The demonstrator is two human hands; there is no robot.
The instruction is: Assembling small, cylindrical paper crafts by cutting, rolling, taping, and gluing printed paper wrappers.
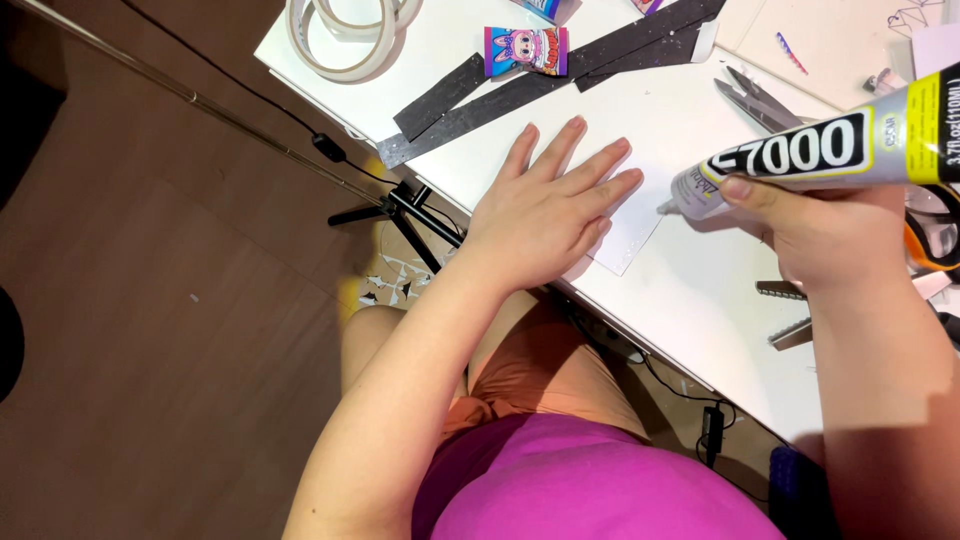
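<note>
Nearest the body, the left hand [545,215] lies flat with fingers spread, pressing a white card [625,235] onto the white table [690,300], while the right hand [825,235] is closed around a grey glue tube [800,160], whose nozzle tip hovers just beside the card's right edge. No glue bead shows on the card, so gluing looks only about to begin, with spreading and joining still left, as I judge it. Farther off lie dark speckled paper strips [540,85], a small pink-and-purple cartoon packet [527,50] resting on them, tape rolls [350,30] at the far-left corner, and scissors [755,100].
</note>
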